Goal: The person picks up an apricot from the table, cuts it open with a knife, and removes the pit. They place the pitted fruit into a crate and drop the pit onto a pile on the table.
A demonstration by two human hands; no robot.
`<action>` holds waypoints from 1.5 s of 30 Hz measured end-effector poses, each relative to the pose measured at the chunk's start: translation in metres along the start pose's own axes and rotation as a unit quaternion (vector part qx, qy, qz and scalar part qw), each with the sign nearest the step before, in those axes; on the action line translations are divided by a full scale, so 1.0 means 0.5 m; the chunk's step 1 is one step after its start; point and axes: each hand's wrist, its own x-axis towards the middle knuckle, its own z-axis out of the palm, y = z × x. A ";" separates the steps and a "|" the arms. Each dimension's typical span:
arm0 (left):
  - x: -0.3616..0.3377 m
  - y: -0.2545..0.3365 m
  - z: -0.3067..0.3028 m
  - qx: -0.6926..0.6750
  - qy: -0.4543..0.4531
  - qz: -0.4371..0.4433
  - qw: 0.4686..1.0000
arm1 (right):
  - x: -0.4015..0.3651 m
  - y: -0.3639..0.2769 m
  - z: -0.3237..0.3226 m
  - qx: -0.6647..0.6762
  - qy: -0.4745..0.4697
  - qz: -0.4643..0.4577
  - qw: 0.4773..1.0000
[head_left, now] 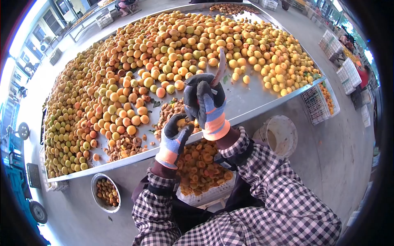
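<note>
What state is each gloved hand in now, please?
Left hand: fingers curled; whether it holds anything cannot be told.
Right hand: closed on a slim, curved, grey-brown tool.

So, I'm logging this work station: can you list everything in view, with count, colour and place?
Table: 1, silver-grey, centre
Whole fruit: too many to count, yellow-orange, some greenish, on the table
Brownish piles: 3, two near the front edge, one far
Fruit pieces: many, orange, in a white crate below
Bowl: 1, metallic, floor left, holding fruit
Bucket: 1, whitish, floor right
Background crates: several, mostly white
Wheels: 2, black, far left
Curved tool: 1, brownish, in right hand
Checkered sleeves: 2, black-white
Left hand, right hand: gloved, black-blue-orange, front edge
</note>
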 end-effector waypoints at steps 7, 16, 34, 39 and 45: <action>0.016 -0.028 0.006 0.055 0.027 0.111 0.992 | -0.004 0.042 -0.004 -0.002 0.049 0.015 0.999; 0.020 -0.006 -0.008 0.301 0.006 0.177 0.937 | 0.023 0.044 -0.028 0.070 0.152 0.156 0.973; 0.089 -0.052 -0.100 0.330 0.159 0.059 0.929 | 0.076 0.098 -0.093 0.080 0.281 0.153 0.944; 0.044 0.010 -0.083 0.205 0.071 -0.004 0.976 | 0.102 0.095 -0.153 -0.094 0.264 0.179 0.943; -0.027 0.040 -0.038 0.235 -0.150 0.048 0.959 | 0.152 0.113 -0.241 -0.618 0.039 0.125 0.776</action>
